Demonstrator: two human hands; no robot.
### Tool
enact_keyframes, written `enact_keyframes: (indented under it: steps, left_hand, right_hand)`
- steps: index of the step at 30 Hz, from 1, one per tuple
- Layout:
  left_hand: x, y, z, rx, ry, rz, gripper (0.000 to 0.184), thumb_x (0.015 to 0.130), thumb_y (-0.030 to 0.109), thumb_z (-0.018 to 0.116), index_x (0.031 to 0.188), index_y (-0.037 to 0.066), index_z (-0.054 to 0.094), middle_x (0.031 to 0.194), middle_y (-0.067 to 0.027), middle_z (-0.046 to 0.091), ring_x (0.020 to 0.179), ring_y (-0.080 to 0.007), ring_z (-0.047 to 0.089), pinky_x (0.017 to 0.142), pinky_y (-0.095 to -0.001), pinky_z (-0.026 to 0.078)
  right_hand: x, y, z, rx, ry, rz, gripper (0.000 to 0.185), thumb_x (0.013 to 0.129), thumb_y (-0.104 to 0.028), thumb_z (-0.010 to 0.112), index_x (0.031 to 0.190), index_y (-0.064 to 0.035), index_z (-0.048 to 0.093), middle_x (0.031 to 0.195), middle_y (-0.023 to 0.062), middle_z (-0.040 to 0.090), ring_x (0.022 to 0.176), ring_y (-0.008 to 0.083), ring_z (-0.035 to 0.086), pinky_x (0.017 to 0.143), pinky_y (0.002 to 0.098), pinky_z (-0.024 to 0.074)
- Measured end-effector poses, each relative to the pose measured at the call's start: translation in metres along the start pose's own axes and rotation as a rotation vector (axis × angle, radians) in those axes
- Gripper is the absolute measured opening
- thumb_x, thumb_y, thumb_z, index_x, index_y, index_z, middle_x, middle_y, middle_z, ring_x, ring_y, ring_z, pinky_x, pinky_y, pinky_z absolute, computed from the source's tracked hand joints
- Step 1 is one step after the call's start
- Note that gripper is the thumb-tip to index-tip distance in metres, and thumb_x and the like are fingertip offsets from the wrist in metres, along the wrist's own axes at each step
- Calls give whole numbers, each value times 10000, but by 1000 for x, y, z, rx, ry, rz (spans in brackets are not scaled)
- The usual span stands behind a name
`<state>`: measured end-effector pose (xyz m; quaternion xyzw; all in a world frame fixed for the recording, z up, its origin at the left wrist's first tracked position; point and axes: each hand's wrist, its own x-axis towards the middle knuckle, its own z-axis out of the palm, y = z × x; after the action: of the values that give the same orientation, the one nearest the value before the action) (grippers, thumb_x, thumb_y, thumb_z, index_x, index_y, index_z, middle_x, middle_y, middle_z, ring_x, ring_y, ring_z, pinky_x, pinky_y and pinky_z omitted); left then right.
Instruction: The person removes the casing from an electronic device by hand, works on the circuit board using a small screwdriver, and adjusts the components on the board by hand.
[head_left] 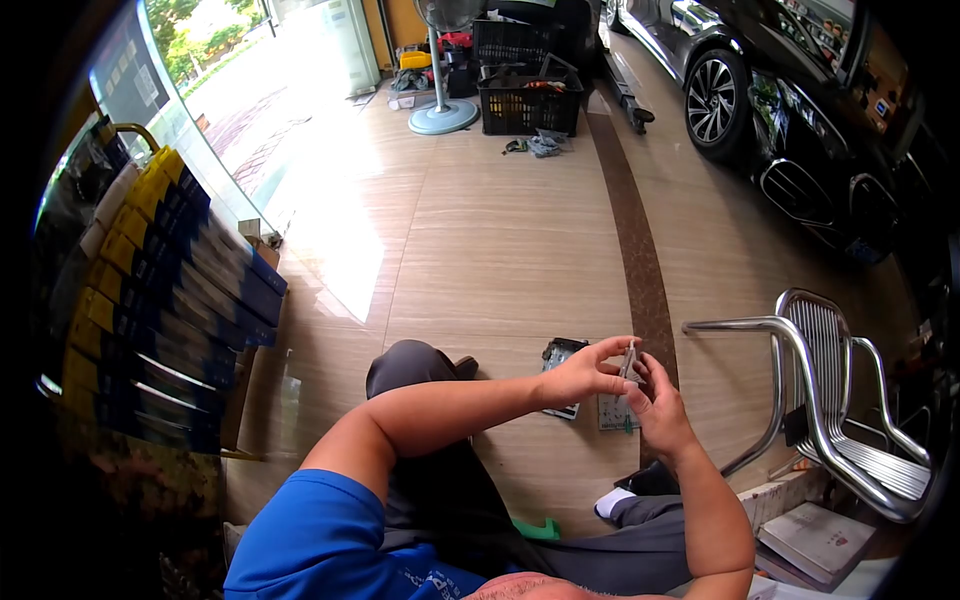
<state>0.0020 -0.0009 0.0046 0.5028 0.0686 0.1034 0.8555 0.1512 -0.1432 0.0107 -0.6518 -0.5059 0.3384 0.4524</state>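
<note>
A car shop or workshop is suggested: a black car (765, 115) is parked indoors on a tiled floor (500, 240), blue-and-yellow packages (185, 265) are lined up in a row near the bright doorway (235, 90), and odds and ends (542, 86) are kept in a black crate (530, 115) beside a standing fan (438, 75).

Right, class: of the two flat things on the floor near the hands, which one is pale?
The panel, further right in the view: it is pale grey, while the item to its left looks mostly black.
</note>
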Motion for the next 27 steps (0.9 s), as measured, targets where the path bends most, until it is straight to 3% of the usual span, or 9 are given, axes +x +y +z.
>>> enact_keyframes:
  steps: [1,3,6,9,11,15,19,21,27]
  left_hand:
    - [0,0,0,14,12,-4,787,848,116,741,1482,44,279,1393,-133,425,1200,-219,519,1000,-363,447]
    - [0,2,-1,28,24,-8,779,842,122,753,1469,43,298,1382,-128,443,1195,-214,523,996,-363,448]
    - [-1,1,0,120,12,-3,790,814,122,786,1450,44,323,1411,-111,416,1230,-220,502,1018,-367,440]
    - [-1,-8,0,299,-11,138,823,778,128,817,1440,50,335,1471,-123,342,1291,-246,458,1047,-376,429]
    - [-7,1,6,642,23,137,837,745,136,841,1427,64,360,1524,-136,255,1357,-276,387,1078,-394,408]
    - [-5,-2,4,581,4,165,818,737,150,846,1412,69,392,1542,-160,212,1385,-289,347,1086,-411,397]
    - [-6,-1,5,755,-9,249,795,732,138,838,1403,73,416,1544,-183,225,1407,-321,314,1112,-429,359]
    - [-6,1,7,807,-11,277,794,730,134,836,1404,78,420,1549,-194,222,1412,-335,309,1118,-432,349]
    - [-6,1,8,875,-43,258,911,741,132,828,1496,147,319,1581,-212,162,1438,-361,264,1120,-429,348]
  right_hand:
    - [-1,-3,-1,0,0,0,857,906,-557,597,1456,28,297,1354,223,517,1145,288,591,936,392,497]
    - [-3,-14,-3,409,-91,300,811,903,-543,606,1454,-22,318,1310,133,542,1111,201,576,941,355,482]
    - [-2,-16,-2,587,-131,330,757,920,-538,579,1439,-41,342,1267,107,562,1078,171,585,901,333,499]
    - [0,-8,-1,704,-175,297,703,952,-501,555,1447,-53,334,1275,83,552,1106,159,584,856,300,517]
    - [1,-6,0,739,-175,283,682,953,-475,571,1439,-56,341,1251,75,558,1090,157,589,851,297,516]
    - [2,-9,0,864,-160,285,622,945,-392,624,1408,-67,366,1215,64,564,1065,162,598,840,296,515]
    - [1,-13,0,911,-166,288,589,938,-344,648,1385,-71,379,1208,63,560,1062,168,600,844,306,520]
    - [1,-13,-1,937,-158,279,543,934,-260,658,1364,-70,386,1194,64,555,1051,175,599,847,323,525]
    - [1,-20,-5,773,-47,285,605,895,-122,628,1422,-52,340,1207,87,542,1040,177,585,845,340,528]
